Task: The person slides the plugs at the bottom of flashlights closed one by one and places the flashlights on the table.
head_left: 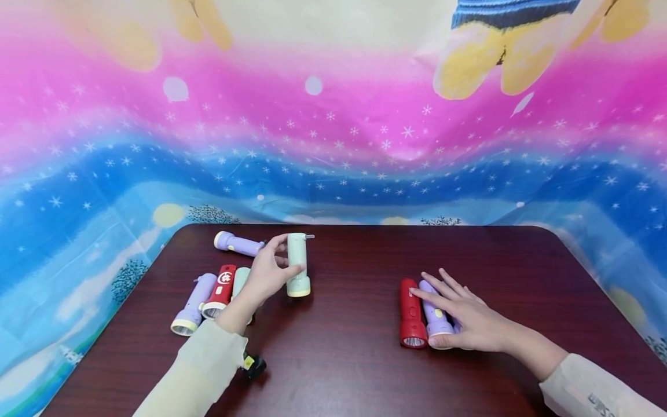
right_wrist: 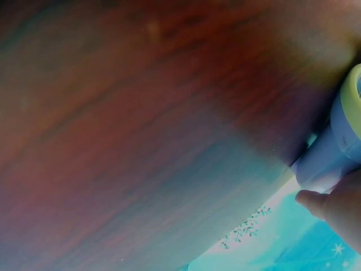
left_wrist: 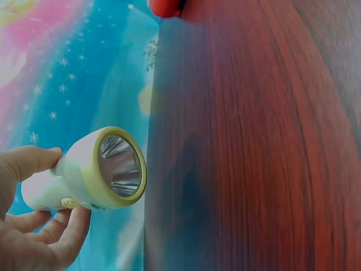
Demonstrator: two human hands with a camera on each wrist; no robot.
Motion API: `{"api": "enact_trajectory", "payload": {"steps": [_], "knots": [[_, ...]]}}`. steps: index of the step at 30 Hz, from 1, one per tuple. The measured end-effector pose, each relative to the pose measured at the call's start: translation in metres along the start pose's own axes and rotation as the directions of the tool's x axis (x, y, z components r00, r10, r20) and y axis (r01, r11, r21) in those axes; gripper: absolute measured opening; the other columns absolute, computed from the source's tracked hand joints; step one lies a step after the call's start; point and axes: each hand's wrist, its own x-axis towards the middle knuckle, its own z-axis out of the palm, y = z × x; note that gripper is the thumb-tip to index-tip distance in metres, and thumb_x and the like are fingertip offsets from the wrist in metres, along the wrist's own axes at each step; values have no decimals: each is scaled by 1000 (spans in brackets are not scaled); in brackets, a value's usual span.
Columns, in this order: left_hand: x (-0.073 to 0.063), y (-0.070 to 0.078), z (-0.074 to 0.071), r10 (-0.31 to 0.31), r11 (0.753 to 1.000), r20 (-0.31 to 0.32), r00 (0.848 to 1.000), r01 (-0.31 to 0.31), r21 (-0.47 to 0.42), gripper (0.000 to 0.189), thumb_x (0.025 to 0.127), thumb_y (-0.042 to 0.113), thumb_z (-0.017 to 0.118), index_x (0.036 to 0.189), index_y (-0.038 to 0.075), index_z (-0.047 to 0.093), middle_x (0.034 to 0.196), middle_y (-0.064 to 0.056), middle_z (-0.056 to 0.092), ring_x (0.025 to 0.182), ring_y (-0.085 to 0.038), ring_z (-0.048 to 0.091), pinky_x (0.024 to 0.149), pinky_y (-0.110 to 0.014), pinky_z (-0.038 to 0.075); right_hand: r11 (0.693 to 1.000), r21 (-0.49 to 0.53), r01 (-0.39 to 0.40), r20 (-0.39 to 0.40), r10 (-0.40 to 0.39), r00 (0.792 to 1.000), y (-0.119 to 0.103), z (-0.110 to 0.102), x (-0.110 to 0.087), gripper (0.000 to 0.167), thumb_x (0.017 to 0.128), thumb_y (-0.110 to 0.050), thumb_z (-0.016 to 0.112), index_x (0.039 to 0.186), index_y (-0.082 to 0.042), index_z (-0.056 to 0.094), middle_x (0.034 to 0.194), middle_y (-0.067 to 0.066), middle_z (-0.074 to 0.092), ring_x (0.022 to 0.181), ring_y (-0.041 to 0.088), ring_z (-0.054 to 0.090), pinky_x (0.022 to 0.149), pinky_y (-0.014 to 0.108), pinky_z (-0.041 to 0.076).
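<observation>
My left hand (head_left: pixel 267 271) pinches a pale green flashlight (head_left: pixel 297 252) with a cream lens rim, its lens end toward me. In the left wrist view, thumb and fingers grip the barrel of this flashlight (left_wrist: pixel 73 175) from opposite sides, and its reflector shows. On the right, my right hand (head_left: pixel 476 321) rests with spread, straight fingers over a purple flashlight (head_left: pixel 431 301). A red flashlight (head_left: pixel 411 315) lies just left of that one, with a fingertip overlapping it. More purple shows beneath the palm, mostly hidden. The right wrist view catches a purple flashlight (right_wrist: pixel 333 149) beside the thumb.
Left of my left hand lie a purple flashlight (head_left: pixel 195 304), a red one (head_left: pixel 220 289) and a partly hidden green one (head_left: pixel 241 281). Another purple flashlight (head_left: pixel 239 243) lies behind them. A small black object (head_left: pixel 255 367) sits by the left sleeve. A printed cloth (head_left: pixel 333 145) surrounds the table (head_left: pixel 344 370).
</observation>
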Motion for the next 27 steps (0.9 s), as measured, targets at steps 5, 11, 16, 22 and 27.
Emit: {"api": "enact_trajectory", "payload": {"steps": [5,11,16,22,27], "knots": [[-4,5,6,24,1000,-8,1000,-24,-18,74,83,12,79,146,6,42,125,-19,64,100,-31,66,86,-43,53,1000,2,-1,-2,1,1000,0,0,0,85,78,-54,74,152,-37,37,166,-1,21,149,44,16,94,82,31],[-6,7,12,62,998,11,998,-62,-31,75,82,9,80,146,5,41,122,-19,68,103,-31,67,92,-48,53,1000,-2,8,-10,-8,1000,1,1,0,85,78,-53,74,152,-37,38,166,0,22,149,43,16,93,82,31],[-9,11,16,81,996,22,997,-80,-45,75,80,6,80,145,5,42,119,-19,69,102,-32,67,92,-52,53,1000,-3,8,-12,-8,1000,1,1,0,85,77,-53,75,152,-37,38,166,-1,21,150,42,15,94,82,31],[-13,17,20,83,995,47,995,-80,-58,76,79,8,82,145,9,43,119,-15,70,101,-29,67,88,-46,56,1000,-3,15,-17,-15,1000,1,1,0,85,77,-53,75,152,-36,38,166,-1,21,150,42,15,93,82,32],[-18,23,26,114,990,55,992,-108,-94,75,77,6,83,142,11,45,116,-14,71,96,-26,67,80,-38,59,1000,-5,15,-21,-15,1000,0,1,-1,85,77,-53,76,152,-36,39,166,-1,21,150,41,15,93,82,32]]}}
